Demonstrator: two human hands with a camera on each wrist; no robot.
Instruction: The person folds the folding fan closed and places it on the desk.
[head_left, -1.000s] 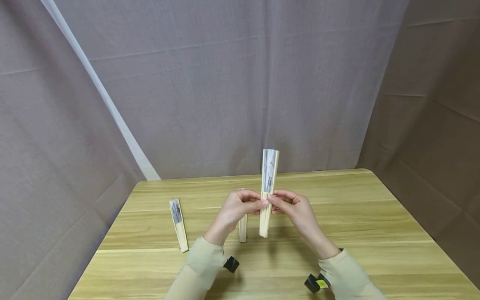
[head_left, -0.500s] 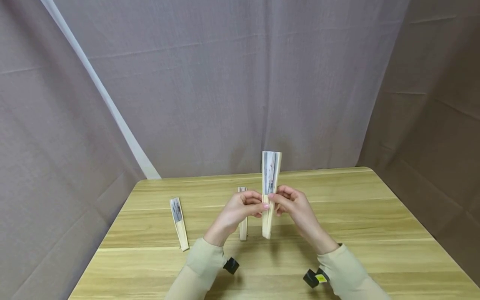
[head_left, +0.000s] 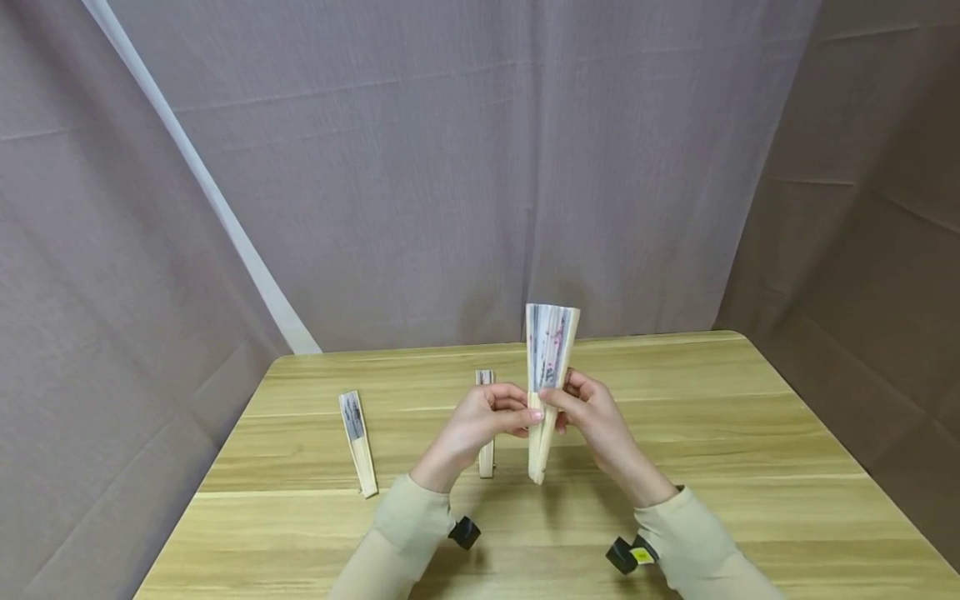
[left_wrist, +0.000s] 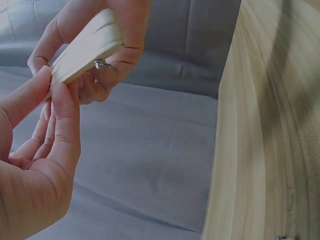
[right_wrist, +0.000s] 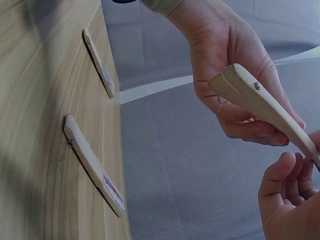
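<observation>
I hold a paper folding fan (head_left: 549,358) with bamboo ribs upright above the wooden table (head_left: 750,467). Its top is spread a little and shows a pink flower print. My left hand (head_left: 501,414) pinches the ribs from the left, and my right hand (head_left: 576,408) pinches the outer rib from the right. In the left wrist view the fan's pivot end (left_wrist: 86,51) with its metal rivet sits between the left hand (left_wrist: 55,125) and the right hand (left_wrist: 107,30). The right wrist view shows the fan's handle (right_wrist: 260,106) between the left hand (right_wrist: 235,70) and the right hand (right_wrist: 287,195).
Two more folded fans lie on the table: one at the left (head_left: 357,443) (right_wrist: 99,62), one just behind my left hand (head_left: 486,433) (right_wrist: 93,166). Grey cloth (head_left: 450,167) hangs behind and to both sides. A black wrist camera (head_left: 465,532) sits under each sleeve.
The fan's top has spread wider, from a tight folded stack to a narrow wedge. The right hand has drawn its outer rib to the right while the left hand stays in place.
</observation>
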